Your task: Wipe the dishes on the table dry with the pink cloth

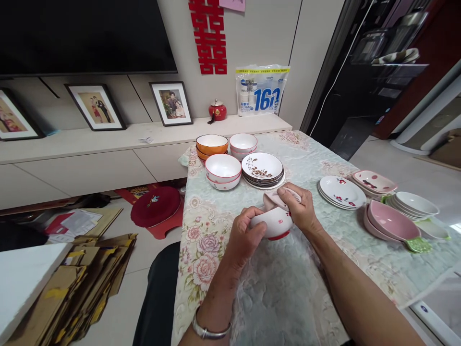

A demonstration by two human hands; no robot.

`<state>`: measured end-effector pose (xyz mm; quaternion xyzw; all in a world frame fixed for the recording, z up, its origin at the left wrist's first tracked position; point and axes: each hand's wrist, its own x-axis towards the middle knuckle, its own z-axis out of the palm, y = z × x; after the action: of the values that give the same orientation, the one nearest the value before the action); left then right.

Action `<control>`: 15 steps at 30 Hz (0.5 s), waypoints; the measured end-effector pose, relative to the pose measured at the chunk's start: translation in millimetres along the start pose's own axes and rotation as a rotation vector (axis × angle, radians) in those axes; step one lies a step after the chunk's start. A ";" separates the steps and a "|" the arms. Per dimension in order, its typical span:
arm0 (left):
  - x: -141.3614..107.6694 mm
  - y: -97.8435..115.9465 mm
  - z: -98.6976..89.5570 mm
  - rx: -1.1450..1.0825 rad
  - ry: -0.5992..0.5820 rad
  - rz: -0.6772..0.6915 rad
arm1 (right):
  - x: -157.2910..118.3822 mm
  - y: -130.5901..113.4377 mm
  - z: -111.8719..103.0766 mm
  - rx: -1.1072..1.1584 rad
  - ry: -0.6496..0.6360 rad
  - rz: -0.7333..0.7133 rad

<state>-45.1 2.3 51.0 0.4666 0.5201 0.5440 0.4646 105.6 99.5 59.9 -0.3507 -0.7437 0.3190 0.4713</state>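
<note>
A white bowl [276, 223] with small red marks and a red foot is held tilted above the table. My left hand [248, 229] grips its left side, thumb on the outer wall. My right hand [299, 205] is closed on a pale pink cloth [274, 201], pressed against the bowl's rim at the right. Part of the cloth goes into the bowl, whose inside is mostly hidden. Just beyond my hands stand a stack of white bowls with red rims [223, 169] and a stack of plates with a brown flower pattern [262, 166].
Orange bowls [212, 145] and more red-rimmed bowls [243, 144] stand at the table's far end. On the right are flowered plates [342, 191], pink bowls [392, 221] and white bowls [417, 204]. A red stool [156, 206] and flattened cardboard [72, 288] lie left of the floral tablecloth [205, 254].
</note>
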 end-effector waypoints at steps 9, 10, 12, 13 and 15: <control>-1.5 3.7 1.3 0.050 0.044 -0.022 | -4.5 -10.0 2.5 -0.124 0.001 -0.030; -2.0 4.7 2.0 0.061 0.052 -0.022 | -4.6 -11.2 2.6 -0.141 0.002 -0.036; -3.0 6.6 3.4 0.084 0.067 -0.018 | -4.6 -13.2 2.7 -0.175 0.001 -0.051; -3.3 7.4 4.1 0.097 0.073 -0.013 | -4.6 -14.1 2.9 -0.192 0.003 -0.061; -3.6 8.7 5.4 0.124 0.083 -0.002 | -4.8 -15.8 3.2 -0.219 0.006 -0.081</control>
<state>-39.4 -0.8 59.7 0.4710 0.5719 0.5292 0.4136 100.6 86.4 69.2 -0.3708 -0.7861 0.2155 0.4450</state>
